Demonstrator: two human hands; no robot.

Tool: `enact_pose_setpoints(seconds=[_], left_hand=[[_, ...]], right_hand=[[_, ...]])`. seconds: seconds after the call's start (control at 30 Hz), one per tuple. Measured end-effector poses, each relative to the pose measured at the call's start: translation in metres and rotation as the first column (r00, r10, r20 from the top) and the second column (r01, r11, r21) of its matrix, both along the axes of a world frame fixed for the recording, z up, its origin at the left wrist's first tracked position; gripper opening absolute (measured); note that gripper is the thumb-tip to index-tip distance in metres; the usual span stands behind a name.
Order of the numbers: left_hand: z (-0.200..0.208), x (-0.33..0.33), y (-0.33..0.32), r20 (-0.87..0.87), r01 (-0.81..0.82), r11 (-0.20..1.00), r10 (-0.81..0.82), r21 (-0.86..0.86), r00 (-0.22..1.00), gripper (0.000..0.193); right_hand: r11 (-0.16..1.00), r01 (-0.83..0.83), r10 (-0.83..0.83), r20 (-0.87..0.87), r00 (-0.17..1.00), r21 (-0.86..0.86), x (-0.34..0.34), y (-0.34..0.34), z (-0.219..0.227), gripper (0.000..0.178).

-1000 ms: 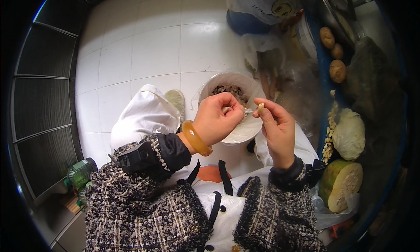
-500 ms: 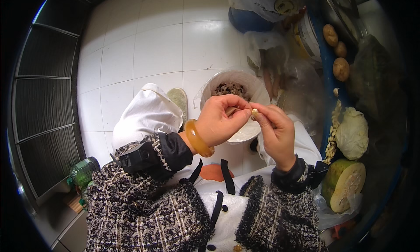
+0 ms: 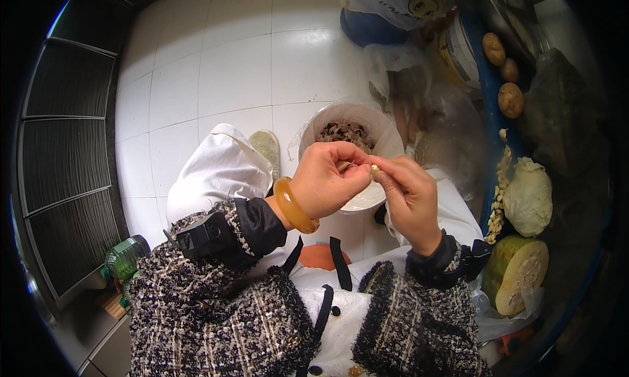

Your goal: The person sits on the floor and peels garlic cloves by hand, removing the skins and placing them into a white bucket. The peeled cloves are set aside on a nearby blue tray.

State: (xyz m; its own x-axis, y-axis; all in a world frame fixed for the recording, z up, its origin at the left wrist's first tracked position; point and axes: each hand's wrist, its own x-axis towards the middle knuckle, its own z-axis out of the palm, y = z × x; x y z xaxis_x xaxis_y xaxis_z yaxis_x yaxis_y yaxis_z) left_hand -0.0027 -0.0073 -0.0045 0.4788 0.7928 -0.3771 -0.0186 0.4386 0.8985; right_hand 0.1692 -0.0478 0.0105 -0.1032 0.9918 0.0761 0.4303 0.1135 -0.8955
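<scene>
Over a lined waste bin (image 3: 383, 125), my two hands meet fingertip to fingertip. Between the thumb and forefinger of my right hand (image 3: 414, 197) a small pale garlic clove (image 3: 375, 169) shows. My left hand (image 3: 327, 184), with an amber bangle (image 3: 295, 205) at its wrist, is closed in a pinch against the clove. What lies inside its curled fingers is hidden. Brown and grey scraps (image 3: 346, 133) fill the far part of the bin. To the right, a row of garlic cloves (image 3: 499, 197) lies along the blue edge.
Beside the garlic lie a pale cabbage (image 3: 529, 197), a cut green melon-like gourd (image 3: 521, 279) and several potatoes (image 3: 510, 100). Plastic bags (image 3: 396, 66) and a blue tub (image 3: 370, 31) stand beyond the bin. Green bottles (image 3: 124, 256) stand at the left, near dark cabinet doors (image 3: 65, 157).
Both hands have shifted very slightly left, still pinched together. Less of the garlic clove shows between my fingertips now.
</scene>
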Motion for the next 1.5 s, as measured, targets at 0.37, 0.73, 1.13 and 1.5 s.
enact_pose_setpoints(seconds=[0.37,0.73,1.13,1.5], left_hand=[[0.003,0.003,-0.002,-0.001,-0.080,0.996,0.080,0.032,0.997,0.008],[0.005,0.004,-0.005,-0.070,-0.066,0.971,0.084,0.231,0.994,0.007],[-0.001,0.006,-0.005,-0.122,-0.069,0.962,0.104,0.264,0.987,0.009],[0.000,0.008,-0.003,-0.121,-0.077,0.950,0.119,0.302,0.986,0.013]], right_hand=[[0.943,0.155,-0.276,-0.436,0.857,-0.294,-0.011,-0.005,-0.007,0.016],[0.963,0.145,-0.204,-0.267,0.942,-0.226,-0.006,-0.005,-0.010,0.021],[0.881,0.201,-0.385,-0.400,0.832,-0.429,0.000,-0.002,0.000,0.022],[0.992,0.106,-0.110,0.058,0.992,0.067,0.002,0.000,-0.001,0.021]])
